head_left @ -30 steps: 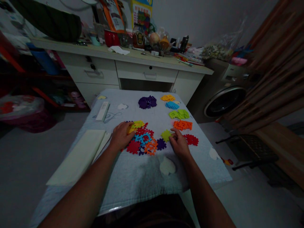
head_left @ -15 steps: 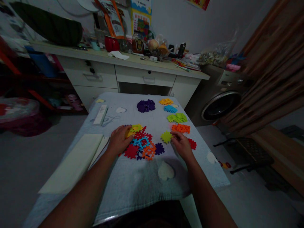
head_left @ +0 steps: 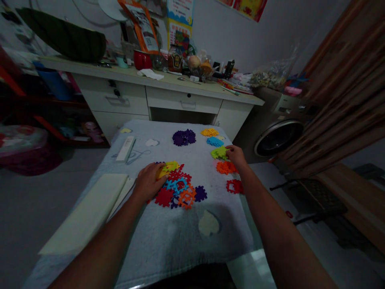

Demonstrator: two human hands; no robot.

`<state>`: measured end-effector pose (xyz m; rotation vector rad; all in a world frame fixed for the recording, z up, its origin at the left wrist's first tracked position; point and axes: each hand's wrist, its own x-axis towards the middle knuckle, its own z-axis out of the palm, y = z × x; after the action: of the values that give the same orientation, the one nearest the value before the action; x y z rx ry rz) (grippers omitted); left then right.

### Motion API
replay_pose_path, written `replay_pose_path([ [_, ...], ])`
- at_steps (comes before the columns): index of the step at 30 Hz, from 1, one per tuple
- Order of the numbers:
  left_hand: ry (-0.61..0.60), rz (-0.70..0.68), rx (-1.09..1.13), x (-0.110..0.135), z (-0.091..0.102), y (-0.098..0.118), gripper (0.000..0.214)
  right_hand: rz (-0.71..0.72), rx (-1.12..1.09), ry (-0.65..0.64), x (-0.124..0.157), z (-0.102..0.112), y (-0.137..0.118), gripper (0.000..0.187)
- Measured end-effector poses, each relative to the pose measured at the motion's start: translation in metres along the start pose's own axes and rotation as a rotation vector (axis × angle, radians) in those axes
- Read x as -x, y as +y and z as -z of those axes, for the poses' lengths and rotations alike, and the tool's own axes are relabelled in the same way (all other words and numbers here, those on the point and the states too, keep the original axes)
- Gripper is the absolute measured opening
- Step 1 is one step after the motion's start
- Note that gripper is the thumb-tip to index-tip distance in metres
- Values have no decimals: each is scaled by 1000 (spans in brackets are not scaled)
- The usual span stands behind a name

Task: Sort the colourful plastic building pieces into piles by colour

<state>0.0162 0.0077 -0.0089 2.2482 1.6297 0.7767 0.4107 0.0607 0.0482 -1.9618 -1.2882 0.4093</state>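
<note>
On a small table covered with a light blue towel (head_left: 180,241) lies a mixed heap of toothed plastic puzzle tiles (head_left: 177,186) in red, blue, orange, purple and yellow. My left hand (head_left: 148,180) rests curled on the heap's left edge, fingers over a yellow tile (head_left: 168,166). My right hand (head_left: 236,154) reaches far right and pinches a lime green tile at the green pile (head_left: 219,152). Sorted piles sit beyond: purple (head_left: 184,137), yellow-orange (head_left: 209,132), blue (head_left: 215,141), orange (head_left: 224,167) and red (head_left: 234,186).
A pale flat pad (head_left: 87,212) lies on the towel's left side, a white strip (head_left: 125,143) farther back. A white desk with drawers (head_left: 168,100) holds clutter behind. A washing machine (head_left: 278,136) stands right, beside a dark chair (head_left: 319,196).
My right hand lifted the lime green tile from beside the heap and carried it back and right to the green pile. My left hand stayed on the heap. The camera tilted up slightly.
</note>
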Motion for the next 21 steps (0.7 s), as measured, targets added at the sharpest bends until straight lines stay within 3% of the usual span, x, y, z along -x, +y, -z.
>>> replay_pose_path([
  [4,-4,3,-12,0,-2,-3,49,-19,124,25,-11,-11,-3,32],
  [9,3,-7,-2,0,0,-1,49,-32,193,70,-13,-10,-6,29],
  [16,15,-19,33,0,2,1,47,87,216,119,11,-1,-11,29],
  [19,15,-14,31,1,2,2,48,225,134,41,39,-2,-21,25],
  [21,10,-10,23,2,2,1,50,297,60,-145,64,-3,-30,21],
])
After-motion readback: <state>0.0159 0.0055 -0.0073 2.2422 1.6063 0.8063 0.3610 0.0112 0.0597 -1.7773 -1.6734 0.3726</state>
